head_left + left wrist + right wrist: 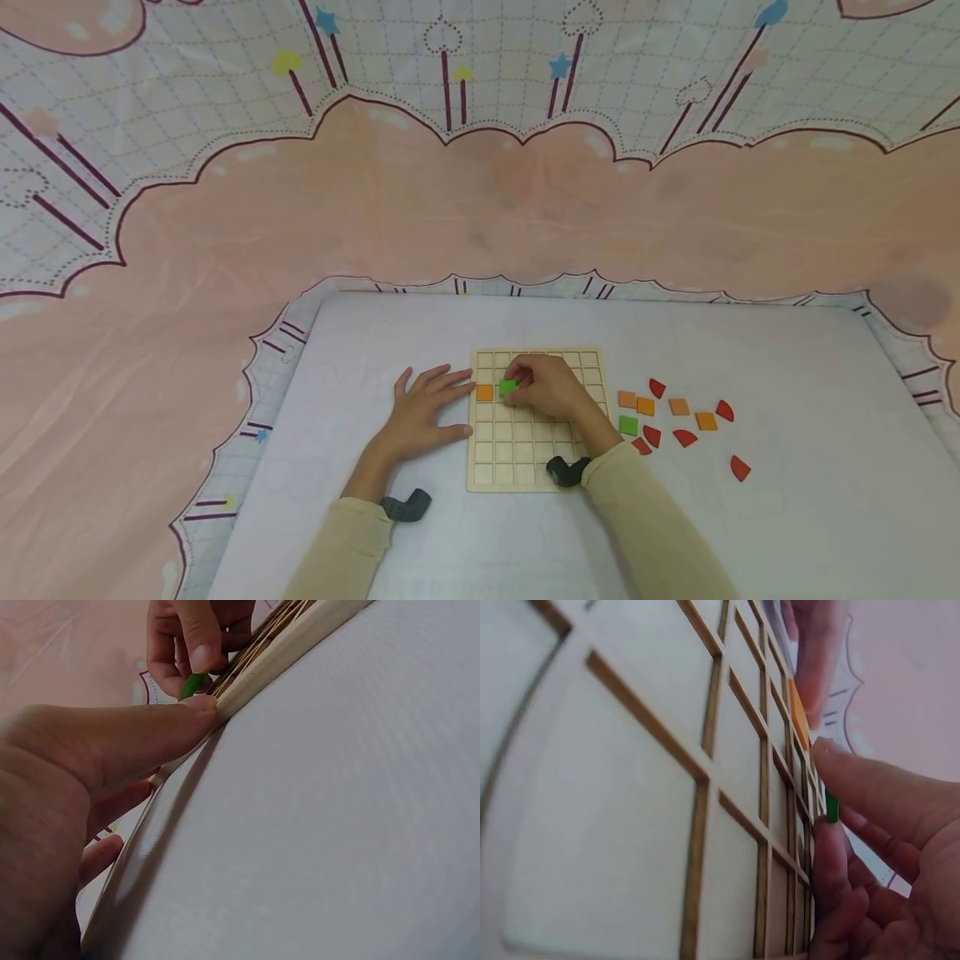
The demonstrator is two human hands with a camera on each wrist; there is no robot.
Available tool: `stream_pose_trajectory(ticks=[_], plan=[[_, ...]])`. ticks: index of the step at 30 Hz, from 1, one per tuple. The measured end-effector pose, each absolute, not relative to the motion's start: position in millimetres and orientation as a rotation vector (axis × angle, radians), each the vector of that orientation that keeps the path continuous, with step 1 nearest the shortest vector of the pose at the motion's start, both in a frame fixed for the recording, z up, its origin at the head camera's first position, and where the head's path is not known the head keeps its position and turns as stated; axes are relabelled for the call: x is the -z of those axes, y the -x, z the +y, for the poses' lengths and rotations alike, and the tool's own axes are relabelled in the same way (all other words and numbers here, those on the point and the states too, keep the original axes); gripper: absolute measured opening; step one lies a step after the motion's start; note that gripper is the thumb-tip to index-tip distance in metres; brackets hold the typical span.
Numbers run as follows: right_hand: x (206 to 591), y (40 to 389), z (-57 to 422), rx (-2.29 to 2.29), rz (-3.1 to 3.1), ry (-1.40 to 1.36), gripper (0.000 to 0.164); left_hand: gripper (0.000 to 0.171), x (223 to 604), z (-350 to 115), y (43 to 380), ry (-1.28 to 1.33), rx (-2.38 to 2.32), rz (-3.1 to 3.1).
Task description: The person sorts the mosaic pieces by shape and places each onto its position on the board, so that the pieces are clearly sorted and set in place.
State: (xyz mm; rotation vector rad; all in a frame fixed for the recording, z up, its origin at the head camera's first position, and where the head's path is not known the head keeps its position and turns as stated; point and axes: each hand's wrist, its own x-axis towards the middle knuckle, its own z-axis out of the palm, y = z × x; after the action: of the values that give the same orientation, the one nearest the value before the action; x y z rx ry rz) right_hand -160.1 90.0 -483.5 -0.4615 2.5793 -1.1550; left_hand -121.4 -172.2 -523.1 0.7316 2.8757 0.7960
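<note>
A wooden grid board (483,474) with square cells lies on the white table. One orange square tile (484,392) sits in a cell at its left side. My right hand (546,387) pinches a green square tile (507,387) between thumb and fingers, close over the cells just right of the orange tile. In the right wrist view the green tile (832,807) shows edge-on between thumb and finger. My left hand (431,414) is spread flat beside the board, thumb and fingertips at its left edge. The left wrist view shows its thumb (150,735) against the wooden rim.
Right of the board lie several orange tiles (678,407), another green tile (628,426) and several red quarter-circle pieces (740,468). Dark wrist cameras (407,505) are worn on both wrists. A patterned pink cloth (480,217) surrounds the white tabletop (840,500).
</note>
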Motion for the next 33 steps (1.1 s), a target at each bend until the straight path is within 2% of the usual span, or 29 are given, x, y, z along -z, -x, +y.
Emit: stream_pose_trajectory(ticks=[33], plan=[[483, 158, 75, 0.925, 2.688, 0.446, 0.027, 0.068, 519, -172, 120, -0.730, -0.799, 2.875]])
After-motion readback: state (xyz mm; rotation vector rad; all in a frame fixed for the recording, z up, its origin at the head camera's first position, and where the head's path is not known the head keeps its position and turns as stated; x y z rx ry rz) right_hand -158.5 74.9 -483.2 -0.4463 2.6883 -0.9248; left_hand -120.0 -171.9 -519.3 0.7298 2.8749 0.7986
